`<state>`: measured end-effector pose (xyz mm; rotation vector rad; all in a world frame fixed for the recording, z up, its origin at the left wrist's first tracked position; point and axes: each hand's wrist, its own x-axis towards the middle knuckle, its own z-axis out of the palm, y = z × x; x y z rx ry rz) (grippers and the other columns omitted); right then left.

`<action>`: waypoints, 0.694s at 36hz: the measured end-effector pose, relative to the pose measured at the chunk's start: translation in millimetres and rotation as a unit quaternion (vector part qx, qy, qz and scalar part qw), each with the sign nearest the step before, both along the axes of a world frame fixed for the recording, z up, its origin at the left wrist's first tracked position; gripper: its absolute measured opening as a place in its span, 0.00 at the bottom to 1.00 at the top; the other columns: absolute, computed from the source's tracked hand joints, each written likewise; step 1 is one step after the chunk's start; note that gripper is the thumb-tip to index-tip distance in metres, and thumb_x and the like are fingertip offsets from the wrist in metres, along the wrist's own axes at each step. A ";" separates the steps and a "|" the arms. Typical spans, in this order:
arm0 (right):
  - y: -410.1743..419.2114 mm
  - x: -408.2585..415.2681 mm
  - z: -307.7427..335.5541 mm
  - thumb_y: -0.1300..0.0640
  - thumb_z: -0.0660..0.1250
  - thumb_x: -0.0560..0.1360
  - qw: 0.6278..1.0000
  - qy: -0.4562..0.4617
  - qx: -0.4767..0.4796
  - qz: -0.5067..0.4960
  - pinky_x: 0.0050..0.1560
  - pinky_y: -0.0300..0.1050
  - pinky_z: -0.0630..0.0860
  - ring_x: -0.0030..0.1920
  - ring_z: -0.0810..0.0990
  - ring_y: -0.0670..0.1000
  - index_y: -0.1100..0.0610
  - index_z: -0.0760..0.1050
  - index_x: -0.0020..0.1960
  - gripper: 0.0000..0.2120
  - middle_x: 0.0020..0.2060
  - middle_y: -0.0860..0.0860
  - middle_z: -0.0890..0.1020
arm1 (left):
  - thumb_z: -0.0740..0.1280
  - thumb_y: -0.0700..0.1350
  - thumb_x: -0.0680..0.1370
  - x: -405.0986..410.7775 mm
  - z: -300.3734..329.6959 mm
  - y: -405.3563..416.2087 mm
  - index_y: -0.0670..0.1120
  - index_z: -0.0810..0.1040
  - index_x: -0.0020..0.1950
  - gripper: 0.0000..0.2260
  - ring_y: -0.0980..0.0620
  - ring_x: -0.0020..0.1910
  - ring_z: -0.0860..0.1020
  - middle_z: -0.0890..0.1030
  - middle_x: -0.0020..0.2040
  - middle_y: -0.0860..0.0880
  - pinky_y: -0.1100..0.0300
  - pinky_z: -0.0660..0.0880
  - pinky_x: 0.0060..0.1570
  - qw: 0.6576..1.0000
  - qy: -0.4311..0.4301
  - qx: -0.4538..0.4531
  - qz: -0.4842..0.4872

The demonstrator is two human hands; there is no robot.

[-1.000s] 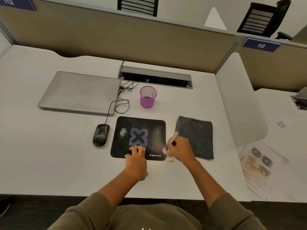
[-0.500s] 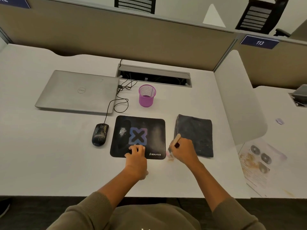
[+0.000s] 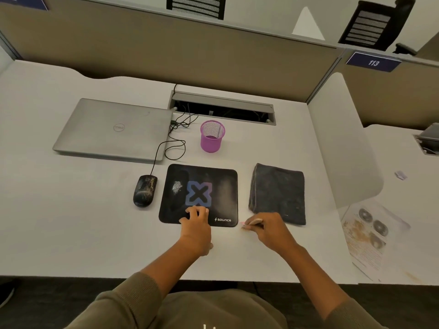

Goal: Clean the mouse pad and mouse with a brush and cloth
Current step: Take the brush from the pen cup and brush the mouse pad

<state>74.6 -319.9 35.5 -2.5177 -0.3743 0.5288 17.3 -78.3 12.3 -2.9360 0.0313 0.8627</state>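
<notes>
Head cam: left hand [image 3: 196,227] flat, fingers pressing the mouse pad [image 3: 199,194] near edge; right hand [image 3: 268,230] grip pinches a brush [image 3: 252,222] just right of the pad.

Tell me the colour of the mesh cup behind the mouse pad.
Purple mesh cup, clearest in the head view.
</notes>
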 end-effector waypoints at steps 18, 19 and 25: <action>10.6 3.0 4.9 0.57 0.76 0.78 0.986 -0.045 0.096 -0.126 0.47 0.33 0.79 0.42 0.85 0.45 0.55 0.87 0.53 0.05 0.43 0.44 0.86 | 0.67 0.66 0.80 -1.8 0.8 1.2 0.45 0.57 0.83 0.41 0.32 0.79 0.60 0.56 0.81 0.40 0.39 0.70 0.73 1.000 -0.004 -0.007 0.002; 15.9 5.2 6.2 0.56 0.75 0.78 0.983 -0.043 0.107 -0.140 0.46 0.35 0.80 0.42 0.85 0.46 0.55 0.87 0.53 0.05 0.43 0.44 0.86 | 0.67 0.65 0.80 -1.8 0.3 1.4 0.45 0.57 0.83 0.41 0.32 0.79 0.60 0.56 0.81 0.40 0.39 0.70 0.73 1.000 -0.004 -0.007 0.002; 45.9 8.6 -9.0 0.55 0.74 0.80 0.993 0.009 0.078 -0.089 0.53 0.43 0.84 0.45 0.85 0.48 0.55 0.87 0.56 0.08 0.46 0.49 0.87 | 0.67 0.66 0.80 -1.6 -1.5 2.3 0.45 0.58 0.83 0.41 0.32 0.79 0.59 0.56 0.81 0.41 0.39 0.70 0.73 1.000 -0.005 -0.005 -0.003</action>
